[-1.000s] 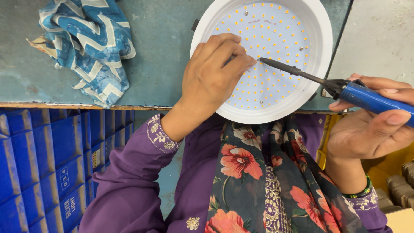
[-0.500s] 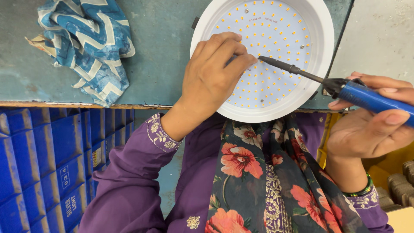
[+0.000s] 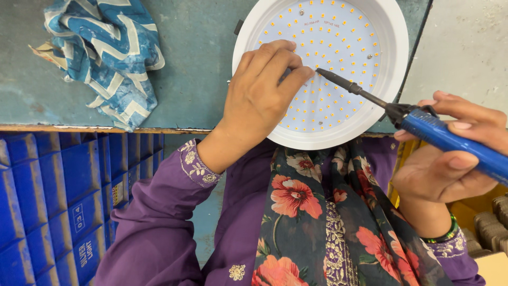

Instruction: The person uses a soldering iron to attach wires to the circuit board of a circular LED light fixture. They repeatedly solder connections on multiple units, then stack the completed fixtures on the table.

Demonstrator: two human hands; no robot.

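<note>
A round white LED light (image 3: 394, 79), its board dotted with several small yellow chips, lies at the near edge of the blue-grey table (image 3: 196, 63). My left hand (image 3: 262, 90) rests on the board's left part with thumb and fingers pinched together; whether they hold anything is hidden. My right hand (image 3: 450, 159) grips a blue-handled soldering iron (image 3: 444, 135). Its dark tip (image 3: 323, 72) reaches over the board and ends right beside my left fingertips.
A crumpled blue-and-white patterned cloth (image 3: 106, 53) lies on the table at the left. Blue plastic crates (image 3: 58, 206) stand below the table edge on the left. My purple sleeves and a floral scarf (image 3: 317, 222) fill the lower middle.
The iron's tip has edged a little closer to my left fingertips. Both hands otherwise stay where they were.
</note>
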